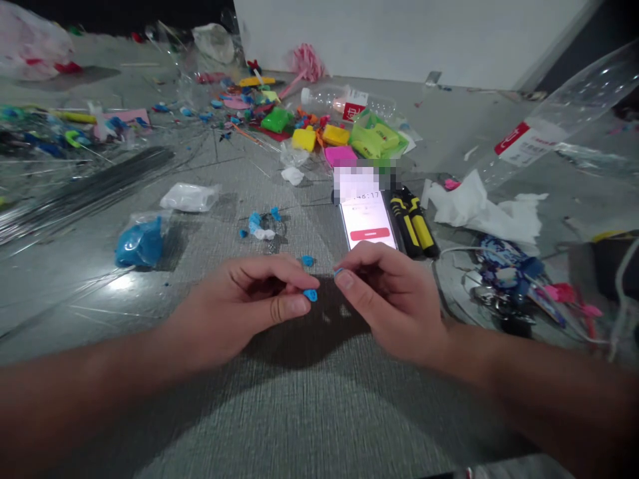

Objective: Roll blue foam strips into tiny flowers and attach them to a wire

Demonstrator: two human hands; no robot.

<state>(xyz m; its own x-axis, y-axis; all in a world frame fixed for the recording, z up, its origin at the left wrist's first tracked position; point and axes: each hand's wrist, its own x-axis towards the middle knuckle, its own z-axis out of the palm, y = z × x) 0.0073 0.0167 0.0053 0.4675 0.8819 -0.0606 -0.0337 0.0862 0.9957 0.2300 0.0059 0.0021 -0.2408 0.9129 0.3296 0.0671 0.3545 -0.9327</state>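
Between the thumb and index finger of my left hand [249, 296] is a small blue clay piece [310, 295] that looks like a rolled rosette. My right hand [394, 299] is closed in a pinch, with a tiny bit of blue clay [339, 271] showing at the fingertips. Just beyond my left fingertips, another blue clay piece [307, 261] lies on the table. Farther off sits a curved row of blue and white clay pieces [259, 227], partly ring-shaped. A bag of blue clay [140, 243] rests to the left of it.
A lit phone [367, 223] and yellow-black pliers [417, 223] lie beyond my right hand. Crumpled tissue [486, 209] and a clear plastic bottle [539, 136] are to the right. Colourful clay packs [337, 135] stand at the back, and thin wires [90, 183] spread along the left.
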